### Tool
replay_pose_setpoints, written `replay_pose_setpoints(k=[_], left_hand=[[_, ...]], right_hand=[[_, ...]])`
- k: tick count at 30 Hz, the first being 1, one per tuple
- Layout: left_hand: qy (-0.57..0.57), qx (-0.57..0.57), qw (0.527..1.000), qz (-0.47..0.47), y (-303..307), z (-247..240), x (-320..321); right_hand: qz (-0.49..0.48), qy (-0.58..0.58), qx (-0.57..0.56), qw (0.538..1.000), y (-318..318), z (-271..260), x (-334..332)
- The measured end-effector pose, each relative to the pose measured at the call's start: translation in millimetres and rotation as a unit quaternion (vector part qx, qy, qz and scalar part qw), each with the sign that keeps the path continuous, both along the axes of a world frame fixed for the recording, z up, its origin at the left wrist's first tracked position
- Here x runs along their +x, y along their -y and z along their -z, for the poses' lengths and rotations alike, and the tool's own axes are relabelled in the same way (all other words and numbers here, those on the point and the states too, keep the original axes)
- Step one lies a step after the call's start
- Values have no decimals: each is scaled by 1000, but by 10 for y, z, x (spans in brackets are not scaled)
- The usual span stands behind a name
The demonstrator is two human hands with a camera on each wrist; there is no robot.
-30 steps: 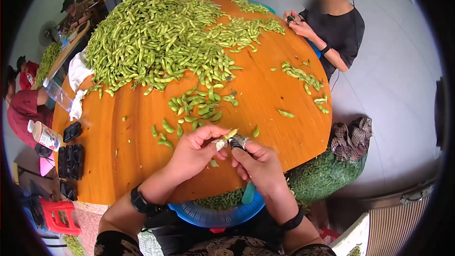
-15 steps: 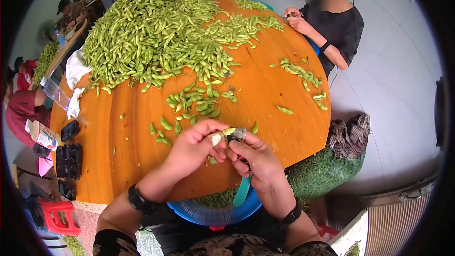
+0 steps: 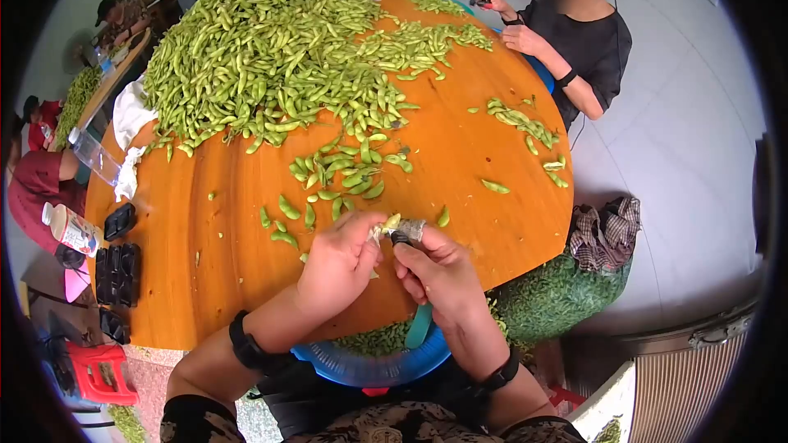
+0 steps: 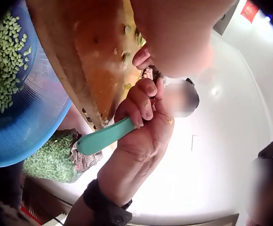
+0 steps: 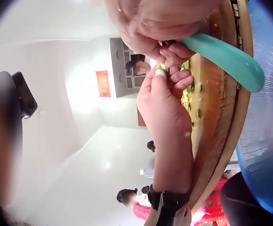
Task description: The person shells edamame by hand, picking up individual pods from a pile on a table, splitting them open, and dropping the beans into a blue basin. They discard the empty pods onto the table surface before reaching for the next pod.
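My left hand pinches a small yellow-green edamame pod over the near table edge. Pale wrapping covers the left thumb tip, seen in the right wrist view. My right hand grips a tool with a teal handle; its working end is dark and mostly hidden by fingers, so I cannot tell its kind. Grey tape wraps a right fingertip beside the pod. Both hands meet at the pod. Under them, a blue basin holds shelled green beans.
A big heap of edamame pods covers the far left of the round wooden table, with a small cluster nearer me. Black cases and a white bottle line the left. A full green sack stands right. Another person sits opposite.
The left hand has turned so its back shows more, still pinching at the pod. The teal handle has swung slightly left and up. The person at the right has spread their hands apart.
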State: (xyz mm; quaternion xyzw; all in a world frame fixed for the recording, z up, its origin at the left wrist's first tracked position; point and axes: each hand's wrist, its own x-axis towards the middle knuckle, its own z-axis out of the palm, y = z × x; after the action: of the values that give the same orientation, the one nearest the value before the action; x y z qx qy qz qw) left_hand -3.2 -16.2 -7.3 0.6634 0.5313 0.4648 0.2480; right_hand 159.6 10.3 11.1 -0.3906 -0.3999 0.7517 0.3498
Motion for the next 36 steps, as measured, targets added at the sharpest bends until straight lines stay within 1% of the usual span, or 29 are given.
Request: replay_pose_setpoints(k=[2,3,4,5,6,7,8,9,10,11,12,13,14,16,18,20,21,22,23,24,25,26,28,30,32,33,34,35,36], left_hand=[[144,-102,984,23,-21,7,-6],[144,-102,984,22,-42,16,-13],[199,-129,971,40,-71,25,-19],[253,-156,953,58,-88,26,-18],[253,-155,953,59,-82,13,-9],[191,-139,970,53,-67,-7,0],[127,-121,983,46,-52,-19,5],[127,-121,983,47,-42,-20,5],[45,-68,996,36,-38,-19,3],[-37,-14,999,23,-36,-14,5],[-38,-14,999,23,-40,0,10],[-71,13,997,12,-43,21,15],[-105,40,994,2,-42,36,18],[-100,35,994,-3,-44,77,42],[-96,31,995,-15,22,24,62],[-232,-19,972,-22,175,-147,75],[-254,-72,965,1,256,-218,75],[-257,-72,964,-6,316,-239,52],[-282,-4,959,20,374,-252,18],[-306,63,949,47,425,-278,-14],[-343,48,938,5,501,-377,-24],[-347,48,936,-1,486,-394,-113],[-441,52,887,-122,406,-396,-395],[-458,33,878,-138,248,-305,-679],[-472,19,867,-157,145,-263,-856],[-447,13,885,-133,107,-265,-912],[-421,6,901,-106,81,-276,-933],[-422,7,900,-107,77,-293,-913],[-396,-33,910,-118,84,-312,-861]], right_hand=[[-10,-1,6,1000,-33,21,14],[-18,-2,14,1000,-44,25,19],[-18,-2,15,1000,-42,11,10],[-3,31,39,999,-32,-11,-5],[13,65,63,996,-22,-27,-15],[14,65,64,996,-8,-26,-19],[21,92,103,990,13,-16,-24],[29,118,142,982,34,-2,-22],[30,117,144,982,45,14,-12],[27,121,140,982,55,37,-2],[24,125,136,982,63,56,6],[23,124,137,983,75,63,14],[23,133,161,978,88,64,17],[21,140,189,972,96,92,27],[50,167,239,955,60,154,65],[87,234,339,907,-53,176,225],[104,205,301,925,-80,70,293],[106,252,339,900,-169,113,418],[98,313,348,878,-212,81,546],[112,328,365,864,-267,151,629],[107,342,355,864,-280,147,696],[102,355,344,863,-285,137,737],[87,361,325,870,-262,172,769],[72,369,305,875,-207,195,760],[71,353,375,854,-153,162,683],[65,335,366,866,-110,92,627],[66,333,368,866,-81,42,580],[57,304,386,869,-56,2,541],[50,275,404,871,-36,-21,502]])
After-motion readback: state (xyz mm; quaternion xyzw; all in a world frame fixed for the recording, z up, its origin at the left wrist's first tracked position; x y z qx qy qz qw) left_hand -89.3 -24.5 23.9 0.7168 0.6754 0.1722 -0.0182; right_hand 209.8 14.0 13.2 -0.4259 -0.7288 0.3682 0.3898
